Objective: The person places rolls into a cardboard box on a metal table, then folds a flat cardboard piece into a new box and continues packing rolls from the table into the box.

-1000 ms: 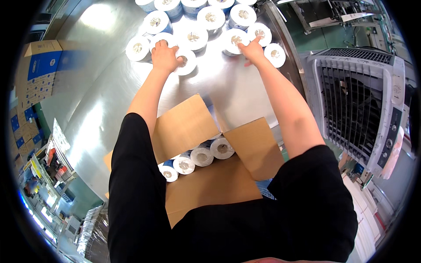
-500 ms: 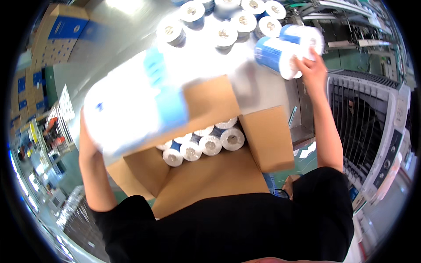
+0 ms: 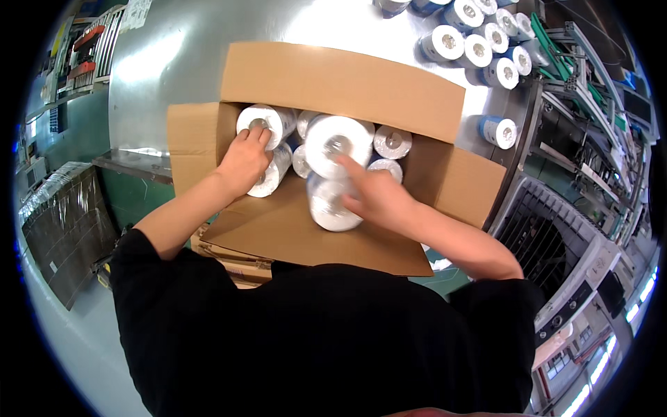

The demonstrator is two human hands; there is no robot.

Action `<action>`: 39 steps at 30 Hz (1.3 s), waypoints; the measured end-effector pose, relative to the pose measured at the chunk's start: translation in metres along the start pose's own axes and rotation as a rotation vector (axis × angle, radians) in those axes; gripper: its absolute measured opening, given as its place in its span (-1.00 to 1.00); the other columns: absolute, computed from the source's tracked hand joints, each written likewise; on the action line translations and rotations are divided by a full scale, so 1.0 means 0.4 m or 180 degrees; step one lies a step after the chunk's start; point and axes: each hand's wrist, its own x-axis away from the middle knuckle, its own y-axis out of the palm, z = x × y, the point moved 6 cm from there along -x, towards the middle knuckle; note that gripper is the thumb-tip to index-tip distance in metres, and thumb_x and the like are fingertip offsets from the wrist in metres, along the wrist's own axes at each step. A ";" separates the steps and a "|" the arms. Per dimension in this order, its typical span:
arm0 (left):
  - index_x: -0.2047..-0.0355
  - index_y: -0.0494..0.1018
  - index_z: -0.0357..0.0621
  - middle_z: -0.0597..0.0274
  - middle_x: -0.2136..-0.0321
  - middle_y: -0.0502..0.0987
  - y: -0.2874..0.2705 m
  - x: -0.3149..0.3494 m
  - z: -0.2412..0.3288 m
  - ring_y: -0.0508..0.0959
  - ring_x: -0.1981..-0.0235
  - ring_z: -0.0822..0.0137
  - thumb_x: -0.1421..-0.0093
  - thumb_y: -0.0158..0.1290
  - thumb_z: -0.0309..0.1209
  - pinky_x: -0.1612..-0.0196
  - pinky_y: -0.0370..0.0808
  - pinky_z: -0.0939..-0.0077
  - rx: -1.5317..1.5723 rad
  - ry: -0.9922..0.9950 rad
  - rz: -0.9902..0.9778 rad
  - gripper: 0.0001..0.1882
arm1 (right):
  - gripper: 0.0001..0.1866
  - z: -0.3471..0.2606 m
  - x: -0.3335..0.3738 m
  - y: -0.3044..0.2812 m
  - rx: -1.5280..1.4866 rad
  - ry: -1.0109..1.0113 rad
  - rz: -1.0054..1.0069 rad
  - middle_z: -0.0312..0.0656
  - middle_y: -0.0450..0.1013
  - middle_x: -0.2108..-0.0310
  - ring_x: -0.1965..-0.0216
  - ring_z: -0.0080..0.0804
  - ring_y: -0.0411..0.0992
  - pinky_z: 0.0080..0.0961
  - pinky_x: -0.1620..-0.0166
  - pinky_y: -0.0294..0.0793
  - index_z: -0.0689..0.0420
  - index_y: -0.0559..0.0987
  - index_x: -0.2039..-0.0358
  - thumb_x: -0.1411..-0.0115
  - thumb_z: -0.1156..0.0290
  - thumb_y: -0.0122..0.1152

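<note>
Both hands inside open cardboard box [image 3: 347, 83]; left hand [image 3: 243, 161] grips white roll [image 3: 267, 119] at box's left end; right hand [image 3: 375, 198], fingers spread, presses on central rolls [image 3: 338, 142]; more rolls [image 3: 479, 48] on steel table [image 3: 174, 62] beyond.

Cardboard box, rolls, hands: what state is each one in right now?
Box: open, flaps spread, partly filled with white rolls.
Left hand: inside the box, resting on a roll at the left end.
Right hand: fingers pressing on the big roll in the middle.
Table rolls: standing on end on the metal table, outside the box.
</note>
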 end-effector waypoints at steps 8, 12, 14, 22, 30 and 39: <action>0.26 0.59 0.09 0.22 0.21 0.56 -0.112 -0.110 -0.062 0.50 0.14 0.23 0.02 0.20 -0.06 0.03 0.40 0.41 0.1004 0.0234 -0.2076 -0.65 | -0.37 0.049 -0.271 0.176 0.0318 0.0162 -0.0171 0.21 0.46 0.41 0.33 0.04 0.47 -0.27 0.29 0.49 0.53 0.13 -0.09 -0.04 0.52 0.09; 0.29 0.55 -0.17 0.19 0.34 0.56 -0.392 -0.347 -0.115 0.52 0.29 0.33 -0.14 0.07 -0.19 0.15 0.41 0.50 0.3648 -0.0492 -0.0260 -0.70 | -0.62 0.043 -0.126 -0.144 -0.1162 -0.0283 0.1021 -0.07 0.51 0.42 0.32 -0.28 0.49 -0.41 0.27 0.48 0.26 0.46 0.10 -0.09 0.36 0.21; 0.11 0.47 -0.20 0.15 0.33 0.52 -0.394 -0.519 -0.235 0.46 0.28 0.36 -0.19 0.00 -0.25 0.12 0.39 0.49 0.2955 -0.0271 0.1535 -0.66 | -0.81 0.122 -0.055 -0.354 -0.1342 0.0066 0.2537 -0.28 0.50 0.49 0.45 -0.61 0.44 -0.61 0.34 0.44 0.21 0.51 0.25 -0.14 0.42 0.11; -0.10 0.19 -0.39 -0.20 -0.06 0.30 -0.237 -1.052 -0.448 0.34 -0.09 0.04 0.12 0.22 -0.06 -0.09 0.33 0.36 0.1867 -0.1799 0.2111 -0.11 | 0.02 0.626 -0.101 -0.531 -0.0820 0.2306 0.2516 -0.05 0.49 0.64 0.71 -0.30 0.46 -0.44 0.55 0.49 0.60 -0.20 -0.16 -0.07 0.05 0.11; 0.01 0.35 0.07 0.01 -0.06 0.28 -0.319 -1.170 -0.188 0.26 -0.12 0.06 0.15 0.20 -0.39 -0.11 0.28 0.26 0.0551 0.0144 0.1881 -0.40 | 0.03 0.882 -0.251 -0.560 -0.0456 0.2141 0.3541 0.17 0.48 0.50 0.50 -0.05 0.50 -0.32 0.41 0.51 0.54 -0.17 -0.15 0.03 0.10 0.20; 0.26 0.54 0.12 0.14 0.11 0.37 -0.309 -1.244 -0.117 0.28 -0.05 0.20 0.19 0.20 -0.39 -0.07 0.27 0.30 -0.0976 0.0779 0.1005 -0.62 | -0.25 0.817 -0.173 -0.508 0.0560 0.1850 0.1525 0.09 0.49 0.35 0.26 -0.02 0.48 -0.25 0.16 0.46 0.26 0.25 -0.05 0.13 0.20 0.29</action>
